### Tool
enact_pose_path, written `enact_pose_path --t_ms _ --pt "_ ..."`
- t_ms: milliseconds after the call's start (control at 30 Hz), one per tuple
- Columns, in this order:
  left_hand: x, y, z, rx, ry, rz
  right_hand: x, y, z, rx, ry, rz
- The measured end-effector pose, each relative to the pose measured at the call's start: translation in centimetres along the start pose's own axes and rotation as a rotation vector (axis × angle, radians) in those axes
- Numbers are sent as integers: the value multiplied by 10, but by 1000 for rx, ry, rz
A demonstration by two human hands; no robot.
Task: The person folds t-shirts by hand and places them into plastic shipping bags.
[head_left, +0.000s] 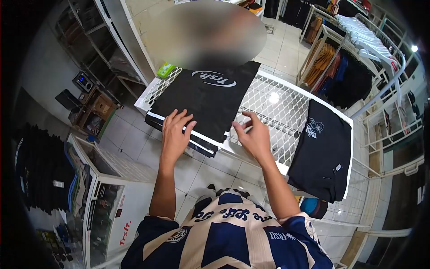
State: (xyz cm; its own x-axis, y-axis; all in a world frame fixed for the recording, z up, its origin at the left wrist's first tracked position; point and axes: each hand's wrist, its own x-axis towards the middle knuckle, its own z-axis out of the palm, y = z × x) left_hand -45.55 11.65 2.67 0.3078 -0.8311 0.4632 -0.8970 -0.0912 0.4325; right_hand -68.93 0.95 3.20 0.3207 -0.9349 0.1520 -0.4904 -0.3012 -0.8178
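A flat black piece with a white "Trslt." logo [208,101] lies on top of a stack at the left part of a white mesh table [273,112]. White strips and more dark layers show along the stack's near edge. My left hand [177,134] rests on the near left part of the black piece, fingers stretched and a little spread. Beside its near right corner is my right hand [254,136], thumb and forefinger apart, with nothing visible between them. At the table's right end lies a folded black garment [320,152] with a pale print and a small white tag.
A small green packet [165,69] sits at the table's far left corner. Clothes racks [333,67] with white hangers stand at the back right. On the left are a white glass cabinet [105,215] and a pile of dark clothes [45,175]. A blurred patch covers the far side.
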Motion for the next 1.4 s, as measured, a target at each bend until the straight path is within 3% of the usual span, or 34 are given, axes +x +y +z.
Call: enact_pose_path --t_ms 100,167,300,467,567,633,700,767,967,1100,1167,1200,1233,1333,1400 --pt "-3 -17 -1 -30 -141 -14 23 -9 40 -160 15 69" --pt "-5 -19 -1 -61 -153 31 30 -4 58 -278 153 0" --pt "-2 -28 -6 -166 -199 100 32 -10 55 -77 173 189" --pt "10 -38 -22 -230 -256 193 24 -19 53 -82 292 199" --pt "17 -47 -21 -223 -251 240 18 -30 53 -269 320 172" --pt "22 -49 -21 -253 -301 235 15 -45 54 -595 302 190" --pt "27 -52 -21 -233 -273 267 17 -50 55 -571 331 139" --pt "35 -56 -22 -194 -223 291 26 -39 53 -279 481 -5" --pt "49 -33 -17 -291 -254 369 7 -12 -25 -159 551 164" --pt "49 -16 -6 -329 -284 406 -34 54 -78 -42 581 248" --pt "48 -15 -4 -321 -285 398 -54 74 -96 -202 669 263" --pt "46 -17 -2 -302 -268 396 -59 48 -102 -301 673 433" --pt "46 -18 -2 -300 -262 395 -64 54 -109 -371 691 470" --pt "49 -33 -8 -241 -185 301 -74 64 -116 -415 659 414" --pt "55 -54 -13 -160 -79 170 -74 65 -108 -1124 851 54"
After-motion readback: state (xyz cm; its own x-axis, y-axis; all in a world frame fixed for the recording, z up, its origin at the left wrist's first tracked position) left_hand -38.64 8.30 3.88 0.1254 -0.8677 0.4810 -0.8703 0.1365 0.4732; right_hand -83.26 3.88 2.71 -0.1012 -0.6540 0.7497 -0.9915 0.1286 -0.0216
